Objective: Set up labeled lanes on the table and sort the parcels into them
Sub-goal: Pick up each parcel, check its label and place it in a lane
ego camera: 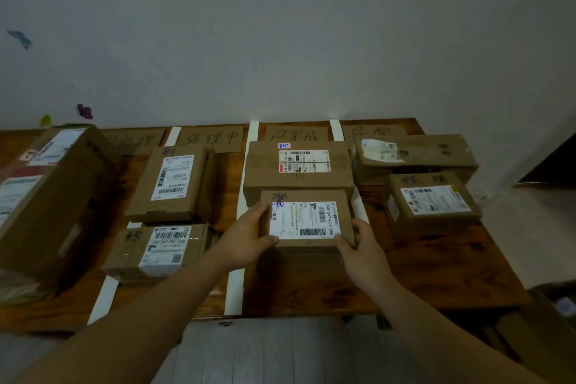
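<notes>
A small cardboard parcel (307, 219) with a white shipping label lies in the third lane of the wooden table (436, 268). My left hand (249, 235) grips its left side and my right hand (358, 248) grips its near right corner. Behind it sits a larger parcel (297, 167). White tape strips (235, 287) divide the table into lanes, and cardboard lane labels (213, 135) with handwritten characters lie along the back edge. Two parcels (173, 182) fill the second lane, and two more parcels (431, 201) sit in the right lane.
A big cardboard box (46, 196) stands at the table's left end. The grey wall (280, 40) rises directly behind the table. More cartons (548, 330) rest on the floor at the lower right. The table's front edge is close to me.
</notes>
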Motion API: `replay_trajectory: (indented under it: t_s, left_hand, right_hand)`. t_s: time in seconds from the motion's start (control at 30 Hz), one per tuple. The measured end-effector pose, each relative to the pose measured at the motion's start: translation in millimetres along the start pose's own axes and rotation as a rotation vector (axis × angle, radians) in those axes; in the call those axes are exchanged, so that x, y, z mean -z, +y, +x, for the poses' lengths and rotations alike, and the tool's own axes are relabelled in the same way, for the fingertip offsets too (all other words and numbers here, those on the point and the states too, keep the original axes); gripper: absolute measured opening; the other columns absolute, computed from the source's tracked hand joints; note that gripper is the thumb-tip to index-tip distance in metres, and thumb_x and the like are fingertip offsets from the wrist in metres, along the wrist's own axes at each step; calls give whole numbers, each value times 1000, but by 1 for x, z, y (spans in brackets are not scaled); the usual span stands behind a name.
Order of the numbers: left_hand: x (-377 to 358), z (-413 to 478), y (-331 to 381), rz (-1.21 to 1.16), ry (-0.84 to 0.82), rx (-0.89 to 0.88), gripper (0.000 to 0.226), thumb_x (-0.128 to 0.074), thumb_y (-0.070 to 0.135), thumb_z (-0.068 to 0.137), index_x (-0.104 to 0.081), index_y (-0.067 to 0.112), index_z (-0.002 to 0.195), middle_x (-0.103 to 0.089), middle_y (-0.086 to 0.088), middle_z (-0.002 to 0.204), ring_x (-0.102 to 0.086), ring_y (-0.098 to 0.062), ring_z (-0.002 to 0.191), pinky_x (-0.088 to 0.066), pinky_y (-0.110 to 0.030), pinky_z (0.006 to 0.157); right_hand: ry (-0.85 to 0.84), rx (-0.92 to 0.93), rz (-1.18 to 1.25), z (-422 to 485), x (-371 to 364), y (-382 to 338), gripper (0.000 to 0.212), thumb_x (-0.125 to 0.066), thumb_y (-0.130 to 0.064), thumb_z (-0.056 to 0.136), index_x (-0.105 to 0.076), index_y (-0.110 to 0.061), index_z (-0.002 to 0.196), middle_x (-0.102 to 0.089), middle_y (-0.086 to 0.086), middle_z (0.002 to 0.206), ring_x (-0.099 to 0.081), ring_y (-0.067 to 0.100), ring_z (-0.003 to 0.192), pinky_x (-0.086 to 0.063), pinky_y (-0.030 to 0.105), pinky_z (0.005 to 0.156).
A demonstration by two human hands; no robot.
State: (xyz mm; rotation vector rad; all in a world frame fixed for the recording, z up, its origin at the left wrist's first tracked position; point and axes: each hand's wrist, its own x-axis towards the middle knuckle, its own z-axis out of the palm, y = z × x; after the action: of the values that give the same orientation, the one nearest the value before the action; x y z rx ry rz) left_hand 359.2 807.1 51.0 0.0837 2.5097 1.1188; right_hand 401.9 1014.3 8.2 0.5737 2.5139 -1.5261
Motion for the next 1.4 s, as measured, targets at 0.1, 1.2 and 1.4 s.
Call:
replay_trajectory:
  t_s: [0.1, 1.2, 1.4]
  left_hand:
    - [-5, 5, -5, 73, -52, 0, 69, -57, 16, 93, -18, 23, 149, -28, 2, 153, -29, -17, 139, -33, -30, 108]
    - [495, -365, -318, 79, 680, 298, 67, -58, 39, 90, -26, 25, 148, -18, -2, 157, -19, -21, 143, -23, -38, 115]
    - [560, -380, -393, 14, 778, 383, 67, -58, 37, 91, -24, 26, 148, -19, 0, 156, -25, -21, 140, -35, -29, 100]
  right_hand:
    - [-66, -18, -11, 6, -1, 6, 52, -52, -29, 97, -31, -24, 144, -51, 0, 135, -51, 18, 120, -46, 28, 91]
    - [-420, 888, -568, -182, -427, -430, 61, -49, -51, 92, -37, -21, 144, -40, 6, 147, -42, 24, 131, -34, 33, 105]
    - [-493, 953, -598, -184, -536, -493, 63, -48, -52, 93, -35, -20, 145, -36, 5, 150, -36, 23, 136, -31, 35, 110]
